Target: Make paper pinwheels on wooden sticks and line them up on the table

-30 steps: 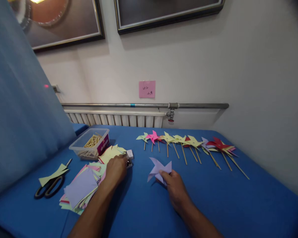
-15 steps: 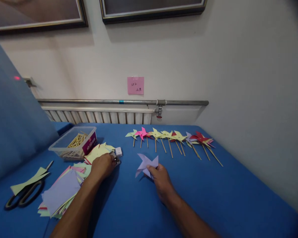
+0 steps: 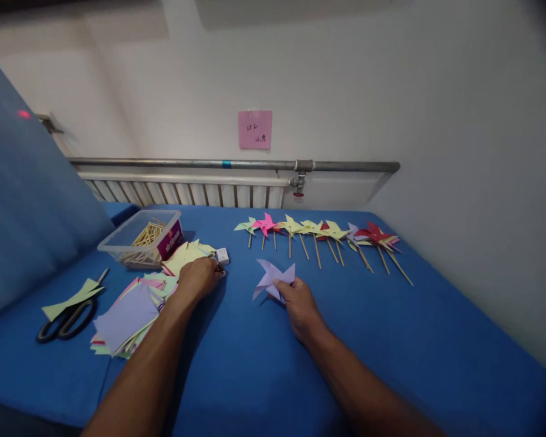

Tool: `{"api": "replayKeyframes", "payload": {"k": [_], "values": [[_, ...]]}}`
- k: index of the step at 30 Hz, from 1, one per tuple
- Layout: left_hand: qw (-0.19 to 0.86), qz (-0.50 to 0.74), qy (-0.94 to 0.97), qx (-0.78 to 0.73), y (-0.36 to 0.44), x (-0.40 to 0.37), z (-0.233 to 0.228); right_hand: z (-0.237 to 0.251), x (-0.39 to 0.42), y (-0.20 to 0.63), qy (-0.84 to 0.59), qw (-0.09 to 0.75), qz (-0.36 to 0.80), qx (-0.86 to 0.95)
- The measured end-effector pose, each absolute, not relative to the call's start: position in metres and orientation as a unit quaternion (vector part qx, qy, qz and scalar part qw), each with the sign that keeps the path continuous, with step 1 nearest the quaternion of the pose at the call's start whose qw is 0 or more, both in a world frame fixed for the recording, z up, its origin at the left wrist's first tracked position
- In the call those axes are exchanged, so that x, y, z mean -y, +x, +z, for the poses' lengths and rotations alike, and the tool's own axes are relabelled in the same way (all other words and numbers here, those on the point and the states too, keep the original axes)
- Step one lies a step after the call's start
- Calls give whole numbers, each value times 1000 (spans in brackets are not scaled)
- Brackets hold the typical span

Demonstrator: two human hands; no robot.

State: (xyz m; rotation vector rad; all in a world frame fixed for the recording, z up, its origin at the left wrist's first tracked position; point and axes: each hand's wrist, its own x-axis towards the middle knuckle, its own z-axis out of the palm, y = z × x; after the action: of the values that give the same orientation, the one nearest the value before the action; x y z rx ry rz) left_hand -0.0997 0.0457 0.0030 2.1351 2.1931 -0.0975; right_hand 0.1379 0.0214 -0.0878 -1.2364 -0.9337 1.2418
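From the head view, our right hand (image 3: 300, 306) pinches the purple pinwheel (image 3: 273, 278) flat on the blue bench (image 3: 391, 340), while our left hand (image 3: 199, 278) closes over a small stapler (image 3: 221, 266), its grip unclear, beside stacked paper squares (image 3: 127, 312), scissors (image 3: 66, 318), a stick box (image 3: 141, 240) and finished pinwheels (image 3: 318, 230).

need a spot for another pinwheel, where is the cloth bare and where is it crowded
Bare blue cloth lies right of the right hand, below the pinwheel row, and between both forearms. Crowded: around the left hand, with paper stack, stick box and scissors.
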Motion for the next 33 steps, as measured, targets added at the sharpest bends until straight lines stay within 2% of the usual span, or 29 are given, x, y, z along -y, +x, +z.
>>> {"api": "replayKeyframes", "payload": {"k": [7,24,29,33], "values": [[14,-32,692,-721,-97,-45,-2,-81,-19,135,-509,562,531,378],[-17,55,665,-745,-94,-38,1,-84,-20,137,-516,561,530,372],[18,170,680,-713,-95,-36,-6,-82,-19,137,-515,561,533,368],[102,225,744,-621,-81,-32,-18,-79,-17,136,-512,562,536,367]]}}
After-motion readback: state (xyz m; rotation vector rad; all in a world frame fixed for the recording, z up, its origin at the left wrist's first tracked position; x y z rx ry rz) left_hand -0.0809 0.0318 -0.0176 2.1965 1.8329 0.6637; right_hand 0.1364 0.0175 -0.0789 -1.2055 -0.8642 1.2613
